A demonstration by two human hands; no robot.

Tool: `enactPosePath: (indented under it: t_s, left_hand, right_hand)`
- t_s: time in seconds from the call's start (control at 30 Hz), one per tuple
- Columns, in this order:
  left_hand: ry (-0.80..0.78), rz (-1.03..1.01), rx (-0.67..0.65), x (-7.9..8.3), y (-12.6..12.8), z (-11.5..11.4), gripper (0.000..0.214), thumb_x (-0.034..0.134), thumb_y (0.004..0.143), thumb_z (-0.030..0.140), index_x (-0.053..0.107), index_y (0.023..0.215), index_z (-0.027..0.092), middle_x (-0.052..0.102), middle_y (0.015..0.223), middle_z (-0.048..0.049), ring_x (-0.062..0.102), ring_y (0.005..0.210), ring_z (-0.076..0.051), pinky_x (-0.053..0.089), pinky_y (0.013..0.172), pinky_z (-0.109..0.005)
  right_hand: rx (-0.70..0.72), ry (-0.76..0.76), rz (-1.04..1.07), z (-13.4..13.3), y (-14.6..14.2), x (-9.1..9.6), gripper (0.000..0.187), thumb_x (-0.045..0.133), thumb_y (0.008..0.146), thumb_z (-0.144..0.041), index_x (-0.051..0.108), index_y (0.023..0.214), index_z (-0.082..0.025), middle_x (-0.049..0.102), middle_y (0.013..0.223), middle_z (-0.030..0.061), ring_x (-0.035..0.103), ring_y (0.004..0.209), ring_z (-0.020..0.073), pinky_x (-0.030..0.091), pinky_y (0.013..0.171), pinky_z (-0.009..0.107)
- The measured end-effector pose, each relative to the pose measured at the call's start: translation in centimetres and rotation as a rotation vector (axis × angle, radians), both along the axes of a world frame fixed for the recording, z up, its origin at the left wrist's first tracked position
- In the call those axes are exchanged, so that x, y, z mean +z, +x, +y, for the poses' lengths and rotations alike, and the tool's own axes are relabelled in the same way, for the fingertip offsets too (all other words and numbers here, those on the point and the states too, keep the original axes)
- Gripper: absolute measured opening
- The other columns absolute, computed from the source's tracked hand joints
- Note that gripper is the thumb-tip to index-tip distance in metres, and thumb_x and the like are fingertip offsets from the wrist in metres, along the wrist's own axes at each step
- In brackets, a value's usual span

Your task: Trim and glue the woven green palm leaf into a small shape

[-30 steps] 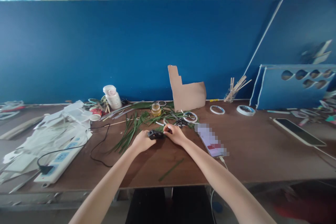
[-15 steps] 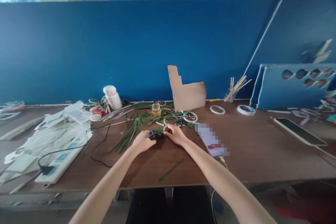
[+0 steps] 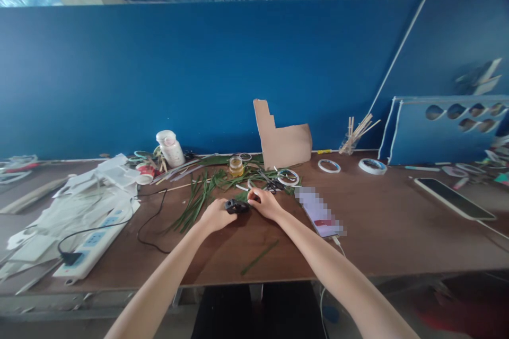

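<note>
My left hand point(image 3: 217, 215) is closed around a black glue gun point(image 3: 237, 206), which lies sideways just above the table between my hands. A black cord point(image 3: 146, 238) runs from a power strip to beneath my left forearm. Close to the gun's right end, my right hand point(image 3: 264, 204) is curled in a pinch; whatever is between its fingertips is too small to make out. Green leaf strips point(image 3: 199, 196) lie beyond and left of my hands, with a small jar of yellowish stuff point(image 3: 236, 167) among them. One loose green strip point(image 3: 259, 257) rests nearer me.
White scraps point(image 3: 75, 209) and the power strip point(image 3: 90, 246) spread over the left. A white bottle point(image 3: 170, 149) and cut cardboard point(image 3: 287, 145) stand at the back. Rightward are a lit phone point(image 3: 318, 212), tape rolls point(image 3: 373, 167), sticks point(image 3: 356, 135) and a dark phone point(image 3: 453, 198).
The glue gun has tilted slightly in my left hand. My right hand keeps its pinch in nearly the same spot.
</note>
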State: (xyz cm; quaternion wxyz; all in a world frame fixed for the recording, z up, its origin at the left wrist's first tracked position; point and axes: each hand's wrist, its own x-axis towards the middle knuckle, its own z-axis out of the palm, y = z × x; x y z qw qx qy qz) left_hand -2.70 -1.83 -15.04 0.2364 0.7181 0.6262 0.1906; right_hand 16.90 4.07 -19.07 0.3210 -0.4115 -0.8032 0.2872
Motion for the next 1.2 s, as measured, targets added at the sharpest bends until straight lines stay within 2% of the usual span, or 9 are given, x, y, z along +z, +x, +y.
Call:
enactPosePath:
  t_s: [0.07, 0.17, 0.23, 0.47, 0.63, 0.8, 1.03, 1.2]
  left_hand:
    - [0.045, -0.091, -0.019, -0.3, -0.3, 0.2, 0.009, 0.057, 0.064, 0.023, 0.061, 0.062, 0.015, 0.058, 0.058, -0.0002, 0.052, 0.058, -0.014, 0.033, 0.051, -0.022]
    - [0.049, -0.239, 0.058, -0.8, -0.9, 0.6, 0.014, 0.058, 0.064, 0.024, 0.063, 0.072, 0.014, 0.06, 0.061, 0.0002, 0.051, 0.056, -0.012, 0.036, 0.051, -0.022]
    - [0.014, -0.29, 0.112, -1.2, -1.3, 0.9, 0.013, 0.058, 0.064, 0.024, 0.062, 0.07, 0.014, 0.059, 0.058, 0.0003, 0.05, 0.052, -0.012, 0.037, 0.05, -0.022]
    - [-0.025, -0.448, 0.15, -2.3, -1.7, 1.3, 0.012, 0.06, 0.063, 0.025, 0.057, 0.065, 0.014, 0.053, 0.048, 0.0026, 0.046, 0.043, -0.009, 0.035, 0.044, -0.021]
    - [-0.045, -0.503, 0.174, -2.4, -1.7, 1.3, 0.012, 0.062, 0.062, 0.026, 0.056, 0.062, 0.015, 0.051, 0.045, 0.0036, 0.043, 0.039, -0.008, 0.031, 0.04, -0.021]
    - [-0.065, -0.503, 0.181, -2.4, -1.7, 1.2, 0.014, 0.062, 0.062, 0.026, 0.055, 0.057, 0.015, 0.05, 0.043, 0.0035, 0.04, 0.036, -0.007, 0.029, 0.039, -0.02]
    - [-0.069, -0.524, 0.18, -2.2, -1.6, 1.1, 0.015, 0.063, 0.062, 0.026, 0.06, 0.068, 0.014, 0.051, 0.045, 0.0036, 0.043, 0.038, -0.008, 0.031, 0.039, -0.021]
    - [-0.046, -0.515, 0.164, -2.6, -1.9, 1.2, 0.014, 0.063, 0.063, 0.027, 0.06, 0.066, 0.014, 0.053, 0.046, 0.0027, 0.044, 0.039, -0.008, 0.033, 0.042, -0.021]
  right_hand:
    - [0.003, -0.004, 0.001, 0.0, 0.0, 0.0, 0.007, 0.056, 0.077, -0.022, 0.059, 0.083, -0.022, 0.064, 0.08, -0.0011, 0.059, 0.075, 0.0151, 0.042, 0.071, 0.025]
    - [0.011, -0.002, 0.014, 0.0, 0.1, 0.1, 0.006, 0.056, 0.077, -0.023, 0.059, 0.082, -0.022, 0.064, 0.081, -0.001, 0.059, 0.076, 0.0153, 0.042, 0.071, 0.025]
    - [0.015, -0.007, 0.023, -0.1, 0.2, 0.2, 0.006, 0.056, 0.077, -0.022, 0.059, 0.082, -0.022, 0.064, 0.081, -0.0009, 0.059, 0.076, 0.0153, 0.042, 0.07, 0.025]
    - [0.01, -0.043, 0.062, -0.1, 0.2, 0.4, 0.006, 0.055, 0.077, -0.024, 0.059, 0.08, -0.021, 0.064, 0.078, -0.0013, 0.059, 0.073, 0.0141, 0.042, 0.068, 0.024]
    - [0.015, -0.078, 0.099, -0.2, 0.0, 0.3, 0.011, 0.06, 0.073, -0.025, 0.058, 0.082, -0.02, 0.063, 0.076, -0.0011, 0.057, 0.068, 0.0126, 0.042, 0.063, 0.023]
    - [0.034, -0.086, 0.101, -0.2, -0.1, 0.1, 0.015, 0.062, 0.069, -0.02, 0.058, 0.083, -0.02, 0.063, 0.074, -0.0017, 0.058, 0.069, 0.0126, 0.043, 0.066, 0.024]
    - [0.021, -0.081, 0.076, 0.1, 0.0, -0.1, 0.014, 0.059, 0.071, -0.02, 0.058, 0.085, -0.02, 0.064, 0.079, -0.0007, 0.059, 0.071, 0.0132, 0.044, 0.066, 0.024]
    - [0.0, -0.075, 0.096, 0.0, -0.1, -0.2, 0.014, 0.058, 0.072, -0.021, 0.058, 0.086, -0.02, 0.063, 0.079, -0.0009, 0.058, 0.07, 0.013, 0.043, 0.065, 0.024]
